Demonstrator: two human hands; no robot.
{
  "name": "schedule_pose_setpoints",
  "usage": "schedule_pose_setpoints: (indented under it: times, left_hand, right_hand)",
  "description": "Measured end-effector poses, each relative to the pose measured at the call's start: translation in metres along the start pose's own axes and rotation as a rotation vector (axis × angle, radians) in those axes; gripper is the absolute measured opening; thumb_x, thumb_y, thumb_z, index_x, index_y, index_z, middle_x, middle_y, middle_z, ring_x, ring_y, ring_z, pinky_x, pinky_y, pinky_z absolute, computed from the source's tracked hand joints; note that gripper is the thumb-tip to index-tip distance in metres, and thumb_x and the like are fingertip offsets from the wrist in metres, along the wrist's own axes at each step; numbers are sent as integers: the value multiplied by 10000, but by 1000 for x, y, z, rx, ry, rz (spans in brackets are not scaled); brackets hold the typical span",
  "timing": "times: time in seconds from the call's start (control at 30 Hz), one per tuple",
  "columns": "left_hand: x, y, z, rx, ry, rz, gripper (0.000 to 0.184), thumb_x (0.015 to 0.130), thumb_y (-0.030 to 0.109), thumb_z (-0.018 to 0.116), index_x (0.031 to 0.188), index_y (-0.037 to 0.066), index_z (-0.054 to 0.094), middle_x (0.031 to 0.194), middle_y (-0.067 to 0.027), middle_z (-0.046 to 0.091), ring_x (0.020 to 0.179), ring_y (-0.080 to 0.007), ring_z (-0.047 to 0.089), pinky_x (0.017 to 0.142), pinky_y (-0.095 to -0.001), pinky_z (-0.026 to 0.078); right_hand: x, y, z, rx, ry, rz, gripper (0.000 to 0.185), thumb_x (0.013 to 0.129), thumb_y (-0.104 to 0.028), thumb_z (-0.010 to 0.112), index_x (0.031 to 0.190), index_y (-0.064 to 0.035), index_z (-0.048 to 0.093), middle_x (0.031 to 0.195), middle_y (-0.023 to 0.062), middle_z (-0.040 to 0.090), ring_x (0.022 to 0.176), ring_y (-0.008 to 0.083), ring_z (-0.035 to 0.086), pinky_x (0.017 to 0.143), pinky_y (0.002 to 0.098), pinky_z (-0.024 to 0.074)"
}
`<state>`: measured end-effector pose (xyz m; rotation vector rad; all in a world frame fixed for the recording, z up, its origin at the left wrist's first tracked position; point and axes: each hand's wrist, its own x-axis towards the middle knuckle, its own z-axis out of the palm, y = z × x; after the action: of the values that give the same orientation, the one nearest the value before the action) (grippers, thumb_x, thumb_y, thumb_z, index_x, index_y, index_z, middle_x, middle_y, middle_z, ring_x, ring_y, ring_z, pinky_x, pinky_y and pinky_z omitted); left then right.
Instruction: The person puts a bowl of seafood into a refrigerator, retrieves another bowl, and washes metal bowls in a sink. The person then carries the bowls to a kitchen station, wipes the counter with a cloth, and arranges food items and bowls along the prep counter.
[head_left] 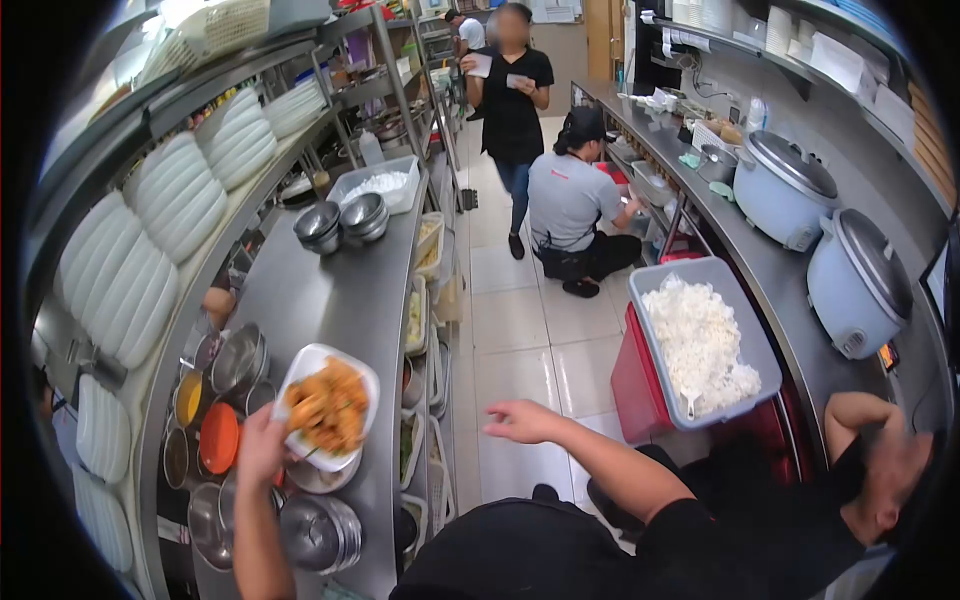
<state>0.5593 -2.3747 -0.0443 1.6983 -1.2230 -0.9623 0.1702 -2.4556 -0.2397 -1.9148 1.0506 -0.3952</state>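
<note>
My left hand (pixel 262 448) grips the edge of a white plate (pixel 371 388) above the steel counter at left. Orange, fried-looking food pieces (pixel 328 408) are heaped on the plate. My right hand (pixel 520 421) reaches out over the aisle, holding nothing, its fingers loosely stretched. Below the plate sit a stack of metal bowls (pixel 320 532), an orange bowl (pixel 219 438) and several metal pots (pixel 240 360). To the right of my right hand is a grey-blue tub (pixel 766 352) filled with white rice (pixel 695 345), with a white scoop (pixel 690 400) in it.
White plates (pixel 160 220) line the left shelf. Metal bowls (pixel 318 222) and a plastic tub (pixel 412 190) stand farther along. A person in grey (pixel 572 195) squats in the aisle; another in black (pixel 512 90) stands behind. Rice cookers (pixel 862 285) occupy the right counter. A co-worker (pixel 790 500) is close right.
</note>
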Motion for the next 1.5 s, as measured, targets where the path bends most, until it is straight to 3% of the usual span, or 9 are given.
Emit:
schedule_pose_setpoints:
  times: [0.23,0.6,0.83,0.93,1.03,1.07,1.33,1.47,1.5]
  left_hand:
    - [180,97,245,-128,-435,249,337,839,35,367,1064,-55,602,855,-122,672,626,-192,668,535,-286,567]
    - [355,218,611,-203,-770,115,298,957,117,396,1161,-70,506,824,-176,666,616,-218,679,535,-311,577]
    - [484,262,863,-276,-831,87,330,933,108,435,1193,-95,443,822,-205,658,552,-236,669,425,-314,551]
    - [541,266,979,-322,-729,100,352,932,111,439,1211,-104,428,834,-217,657,538,-238,665,396,-301,538]
    - [569,298,1033,-83,-782,109,325,928,112,450,1164,-111,457,784,-204,658,534,-246,668,386,-306,534]
    - [565,310,1040,-28,-698,161,307,925,149,462,1091,-82,579,708,-149,696,542,-175,680,526,-279,579]
    - [632,306,1180,-394,-799,-87,360,987,175,445,1248,-71,410,947,-196,653,660,-250,690,538,-299,591]
    - [635,309,1204,-817,-886,-234,334,971,198,533,1187,-49,472,1089,-149,630,998,-251,633,864,-371,542]
    - [629,306,1203,-879,-907,-272,244,964,179,549,1133,12,494,1116,-86,597,1029,-198,578,901,-380,494]
  right_hand:
    - [-69,97,-131,43,373,354,568,853,-432,646,1222,-3,593,1027,171,692,951,303,659,853,374,509]
    - [-141,198,-268,-19,805,715,594,819,-430,680,1194,26,612,1060,197,679,932,318,669,869,383,517]
    - [-197,315,-382,-345,1279,1176,813,743,-406,752,1362,5,422,1389,290,368,1311,424,342,1087,459,315]
    - [-220,346,-416,-361,1209,1551,995,699,-416,793,1444,-22,264,1444,284,271,1337,439,290,1097,462,301]
    - [-219,366,-429,-485,1144,1669,1093,646,-414,825,1466,-36,209,1434,300,247,1325,475,253,1084,543,256]
    - [-212,365,-431,-542,1115,1704,1099,637,-408,830,1466,-38,212,1432,303,245,1321,481,246,1081,557,244]
    - [-214,382,-427,-619,1202,1665,1095,579,-278,874,1455,-52,256,1446,293,212,1322,492,207,1087,576,207]
    - [-213,379,-430,-597,1191,1678,1109,568,-272,877,1457,-57,250,1448,288,213,1325,492,204,1084,579,216]
    - [-214,379,-430,-593,1189,1679,1112,566,-272,878,1458,-57,249,1448,287,215,1327,490,204,1083,578,219]
